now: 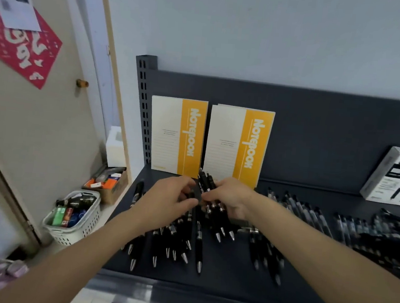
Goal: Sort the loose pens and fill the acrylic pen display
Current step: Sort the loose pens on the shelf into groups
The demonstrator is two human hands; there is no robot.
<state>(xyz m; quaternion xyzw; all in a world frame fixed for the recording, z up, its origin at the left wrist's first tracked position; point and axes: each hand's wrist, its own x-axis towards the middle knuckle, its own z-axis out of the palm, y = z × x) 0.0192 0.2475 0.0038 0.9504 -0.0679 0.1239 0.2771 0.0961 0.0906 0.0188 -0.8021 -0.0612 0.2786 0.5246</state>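
My right hand (232,198) grips a bundle of black pens (207,183) with silver tips, held over the dark shelf (226,273). My left hand (169,202) meets the bundle from the left, its fingers curled on a black pen at the bundle's edge. Beneath both hands lie several loose black pens (177,244), tips toward me. More pens (310,213) with clear barrels lie in a row to the right. No acrylic display is in view.
Two yellow-and-white notebooks (178,134) lean on the shelf's back panel. A white pen box (396,177) stands at the right. Left of the shelf, on the floor, sit a white basket (75,217) and a cardboard box (110,184) by a door.
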